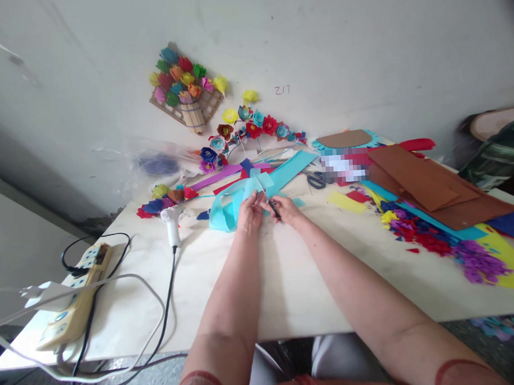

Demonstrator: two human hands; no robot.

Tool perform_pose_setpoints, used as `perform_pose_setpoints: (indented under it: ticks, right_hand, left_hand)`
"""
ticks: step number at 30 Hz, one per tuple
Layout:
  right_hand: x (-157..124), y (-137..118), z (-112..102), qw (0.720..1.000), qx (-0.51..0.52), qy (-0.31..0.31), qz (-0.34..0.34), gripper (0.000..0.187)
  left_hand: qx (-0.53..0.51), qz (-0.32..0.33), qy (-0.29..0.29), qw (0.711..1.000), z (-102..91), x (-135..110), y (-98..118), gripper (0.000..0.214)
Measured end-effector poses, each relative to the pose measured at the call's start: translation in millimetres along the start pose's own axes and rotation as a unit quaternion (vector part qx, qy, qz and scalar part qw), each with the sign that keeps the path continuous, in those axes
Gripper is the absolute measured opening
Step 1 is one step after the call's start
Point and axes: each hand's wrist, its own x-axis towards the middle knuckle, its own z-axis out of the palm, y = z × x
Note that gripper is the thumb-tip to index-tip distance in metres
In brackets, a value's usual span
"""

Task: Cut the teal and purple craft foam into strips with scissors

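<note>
Both my hands meet at the middle of the white table (pixel 288 277). My left hand (pixel 248 213) is closed, pinching a light blue paper strip (pixel 227 209) that curls away to the left. My right hand (pixel 286 209) is closed around small dark-handled scissors (pixel 274 207), whose thin blade points up at the light blue paper between my hands. More light blue paper strips (pixel 288 168) lie just behind the hands.
A white glue gun (pixel 170 224) stands left of my hands, its black cord running to a power strip (pixel 74 302) at the left edge. Paper flowers (pixel 248 129) line the wall. Brown sheets (pixel 431 187), coloured scraps (pixel 429 237) and grey scissors (pixel 316 180) lie to the right.
</note>
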Motion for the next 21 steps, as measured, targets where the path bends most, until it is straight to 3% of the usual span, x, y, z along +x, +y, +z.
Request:
perform_pose_setpoints:
  ticks: [9,21]
  right_hand:
    - [5.7,10.0,0.4,1.0,-0.015,0.006,-0.018,0.029]
    - [1.8,4.2,-0.6,1.0,0.028,0.006,0.003,0.034]
  left_hand:
    - [0.004,-0.005,0.01,1.0,4.2,-4.9,3.1,0.008]
    - [-0.026,0.018,0.014,0.999,1.4,-0.4,4.9,0.011]
